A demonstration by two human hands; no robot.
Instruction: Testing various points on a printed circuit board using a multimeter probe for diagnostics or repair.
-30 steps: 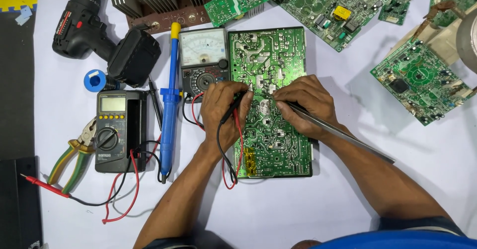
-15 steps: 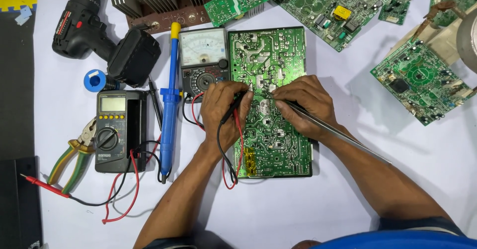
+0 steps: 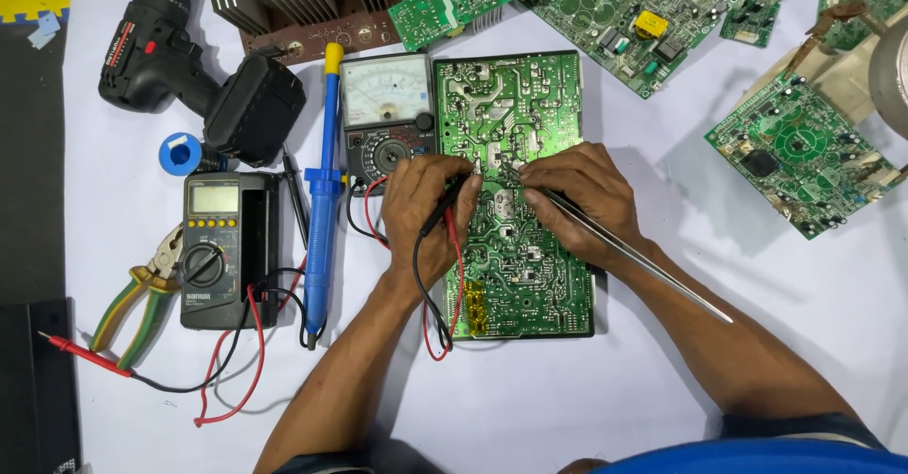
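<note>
A green circuit board (image 3: 530, 105) lies solder side up in the middle of the white table. My left hand (image 3: 421, 214) rests on its left edge and pinches a red and a black test probe (image 3: 452, 211), their tips on the board. My right hand (image 3: 582, 195) holds a long thin metal rod (image 3: 653, 266) like a pen, its tip touching the board near the probe tips. The probe leads (image 3: 430, 327) loop down past my left wrist. An analog meter (image 3: 386, 114) sits just left of the board.
A blue desoldering pump (image 3: 323, 190), a digital multimeter (image 3: 219, 247) with red leads, green-handled pliers (image 3: 132, 299) and a black cordless drill (image 3: 189, 67) lie at the left. More circuit boards (image 3: 799, 152) and a finned heat sink (image 3: 293, 1) fill the back and right.
</note>
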